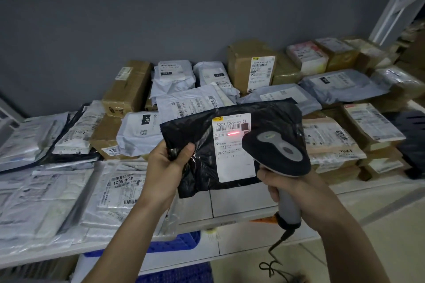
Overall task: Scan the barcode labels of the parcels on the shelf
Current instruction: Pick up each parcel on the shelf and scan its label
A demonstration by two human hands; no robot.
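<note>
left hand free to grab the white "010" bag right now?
Probably not. The left hand is gripping the black parcel while the scanner lights its label. The white 010 bag lies close behind, nothing on top, so it looks easy once that hand lets go.

Parcels crowd the shelf [241, 202] from its back edge to the left front corner, cardboard boxes [250, 64] stacked highest along the wall. Only a bare strip along the front edge, centre to right, offers passage.
</note>
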